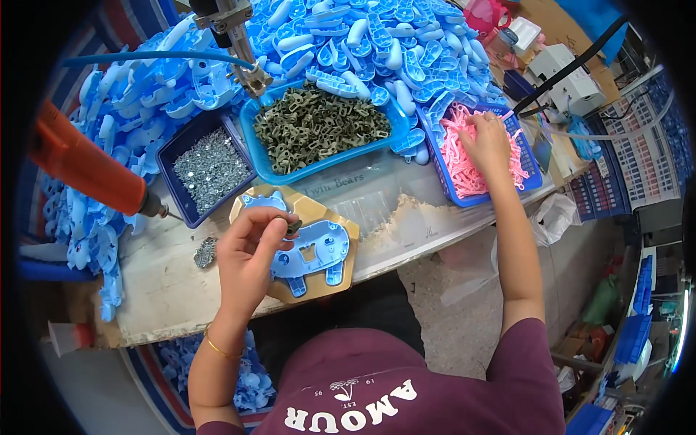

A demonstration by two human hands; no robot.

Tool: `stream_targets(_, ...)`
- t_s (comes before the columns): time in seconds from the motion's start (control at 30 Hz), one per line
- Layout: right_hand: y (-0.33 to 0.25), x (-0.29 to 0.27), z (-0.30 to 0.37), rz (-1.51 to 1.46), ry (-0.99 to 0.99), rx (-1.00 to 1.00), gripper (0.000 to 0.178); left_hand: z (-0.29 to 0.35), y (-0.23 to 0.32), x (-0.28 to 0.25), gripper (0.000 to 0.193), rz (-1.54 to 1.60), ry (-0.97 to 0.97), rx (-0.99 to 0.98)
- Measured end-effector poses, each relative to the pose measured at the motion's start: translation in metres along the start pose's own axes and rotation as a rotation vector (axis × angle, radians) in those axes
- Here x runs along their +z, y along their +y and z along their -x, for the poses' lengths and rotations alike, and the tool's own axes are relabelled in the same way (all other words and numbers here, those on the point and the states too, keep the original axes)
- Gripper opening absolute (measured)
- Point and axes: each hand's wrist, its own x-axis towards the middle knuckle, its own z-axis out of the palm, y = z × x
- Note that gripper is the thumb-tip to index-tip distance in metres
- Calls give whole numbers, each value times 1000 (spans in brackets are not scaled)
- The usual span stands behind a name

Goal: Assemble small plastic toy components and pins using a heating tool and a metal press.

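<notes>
My left hand (250,246) is closed in a pinch on a small dark olive plastic clip (293,227). It hovers over the left side of a tan fixture (346,272), where a light blue animal-shaped plastic shell half (319,243) lies with its hollow side up. A second blue piece (264,201) sits at the fixture's far left, partly behind my fingers. My right hand (490,145) is down in a blue basket (533,181), fingers curled onto the pink plastic parts (467,174) in it. Its fingertips are partly hidden among them.
A blue tub (279,176) of olive clips and a dark tray (190,217) of screws stand beyond the fixture. An orange power screwdriver (87,156) hangs at left, a metal tool (235,36) above the tub. Blue shells (362,36) are heaped behind; loose screws (206,252) lie near my left hand.
</notes>
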Motion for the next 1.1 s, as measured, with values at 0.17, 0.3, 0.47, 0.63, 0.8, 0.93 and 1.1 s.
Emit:
stream_targets(0.17,3,-5,-10,-210,-91,152,32,5,-1,-7,16,-6,16,-18)
stream_targets(0.3,3,-10,-17,-582,-39,189,21,6,0,-10,18,17,38,-81)
stream_targets(0.47,-70,-54,-24,-614,-56,59,16,-2,-7,-11,22,50,73,-143)
stream_targets(0.63,-87,-41,-28,-781,-125,-100,22,-4,-10,-13,20,10,109,-135)
stream_targets(0.8,-189,-102,24,-1244,-769,-242,28,0,-13,-14,19,28,109,-139)
stream_targets(0.93,-220,-101,40,-1269,-886,-274,28,1,-9,-8,17,24,79,-123)
stream_targets(1.1,-229,-97,45,-1316,-972,-220,25,8,-8,-7,18,14,101,-117)
